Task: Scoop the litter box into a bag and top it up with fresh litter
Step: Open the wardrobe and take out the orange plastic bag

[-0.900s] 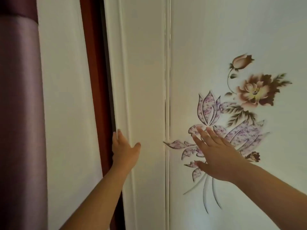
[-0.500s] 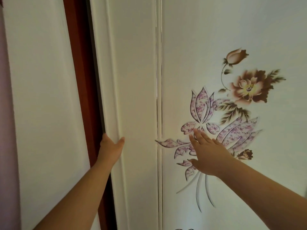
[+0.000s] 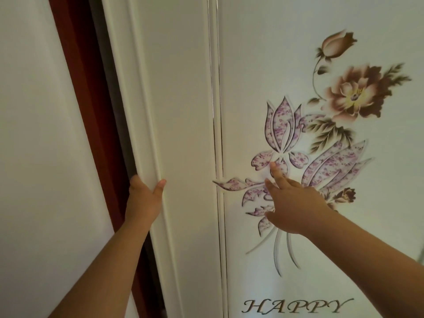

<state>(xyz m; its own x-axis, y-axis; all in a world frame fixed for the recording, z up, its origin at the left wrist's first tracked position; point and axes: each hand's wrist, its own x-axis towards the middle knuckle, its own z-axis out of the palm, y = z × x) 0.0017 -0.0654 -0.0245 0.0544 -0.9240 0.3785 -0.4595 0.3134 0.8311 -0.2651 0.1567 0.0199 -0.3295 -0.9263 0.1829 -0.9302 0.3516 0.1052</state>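
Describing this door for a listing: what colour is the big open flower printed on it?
Brown with a yellow centre, clearest in the head view.

White sliding door panel standing upright, filling the view, floral decal sitting on its face, word HAPPY printed below, dark gap showing along its left edge

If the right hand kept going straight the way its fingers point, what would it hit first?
The right hand points up and forward at the white door panel. It would meet the purple flower decal there almost at once; the fingertips look touching or nearly so, though depth is unclear.
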